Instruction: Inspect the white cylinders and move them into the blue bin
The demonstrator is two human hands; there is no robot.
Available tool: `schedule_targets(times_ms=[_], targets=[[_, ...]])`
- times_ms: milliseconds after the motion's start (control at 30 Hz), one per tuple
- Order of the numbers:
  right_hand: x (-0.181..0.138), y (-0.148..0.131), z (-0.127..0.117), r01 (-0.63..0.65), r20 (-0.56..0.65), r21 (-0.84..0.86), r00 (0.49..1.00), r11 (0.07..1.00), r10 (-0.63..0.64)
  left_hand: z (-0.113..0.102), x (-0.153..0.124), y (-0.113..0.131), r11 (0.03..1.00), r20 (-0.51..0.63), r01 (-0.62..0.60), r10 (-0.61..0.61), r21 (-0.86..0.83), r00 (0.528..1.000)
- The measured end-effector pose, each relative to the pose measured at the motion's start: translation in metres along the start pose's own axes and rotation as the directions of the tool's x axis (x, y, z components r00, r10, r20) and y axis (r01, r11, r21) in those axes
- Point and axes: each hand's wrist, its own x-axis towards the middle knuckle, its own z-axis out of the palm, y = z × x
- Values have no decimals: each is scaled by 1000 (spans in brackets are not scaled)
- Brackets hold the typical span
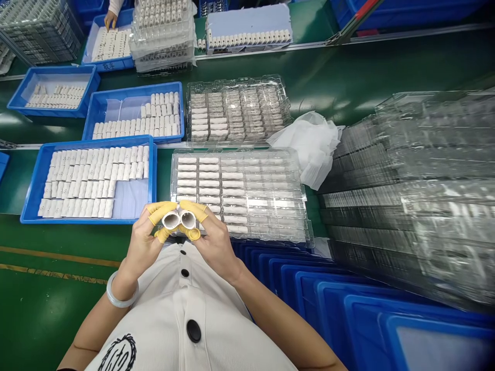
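Observation:
Close to my body, my left hand (149, 234) pinches one white hollow tube-shaped casing (170, 220). Beside it my right hand (212, 238) grips a matching white casing (188, 220). The two casings sit side by side, their open ends facing me. Yellow finger cots cover several fingertips of both hands. Just beyond my right hand lies a clear plastic blister tray (270, 206), its left columns holding white casings. To the left of my hands stands a blue bin (29, 201) with rows of white casings and a bare patch at its lower right.
Behind are another blue bin (112, 111), a filled clear tray (235, 111) and a crumpled white plastic bag (309, 141). Tall stacks of clear trays (425, 206) stand at right, above nested blue bins (328, 304). Across the conveyor, a co-worker's hand (110, 19) reaches into a bin.

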Motion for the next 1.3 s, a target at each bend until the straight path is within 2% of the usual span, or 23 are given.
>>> schedule_targets(times_ms=[233,300,367,400,433,500,533,600,667,733,833,967,1033,1167,1300], targets=[[3,-1,-1,-31,1,23,1000,999,31,-1,1,1,999,-11,34,-34,-26,999],[4,-1,-3,-79,11,58,997,995,78,-3,2,3,987,4,116,-116,-111,993],[7,-3,-7,-219,81,179,975,959,208,-5,4,6,910,86,295,-282,-293,956],[8,-4,-9,-324,146,279,945,904,293,-7,5,8,824,152,401,-371,-400,916],[10,-5,-11,-437,229,392,899,810,374,-8,7,9,711,224,495,-446,-499,866],[14,-7,-14,-619,402,582,783,527,476,-9,10,10,457,358,614,-529,-644,769],[16,-8,-15,-667,469,641,732,379,494,-8,12,10,342,410,640,-545,-688,731],[18,-7,-15,-694,551,706,663,141,506,-5,14,8,165,488,668,-561,-726,669],[19,-4,-13,-669,586,743,631,-26,508,-1,15,6,66,522,678,-585,-732,621],[18,0,-10,-629,597,766,618,-133,512,4,15,3,33,525,681,-610,-731,593],[18,4,-6,-595,617,768,590,-237,521,8,15,1,-1,522,672,-632,-740,573],[20,1,-5,-536,649,754,515,-380,560,7,17,4,-232,574,595,-659,-770,486],[21,-2,-5,-504,643,761,503,-409,577,6,18,6,-354,610,533,-654,-769,447],[22,-6,-6,-493,620,779,515,-387,592,5,20,11,-537,670,401,-621,-742,407],[20,-7,-5,-488,601,794,540,-362,589,4,21,15,-580,680,356,-619,-733,393]])
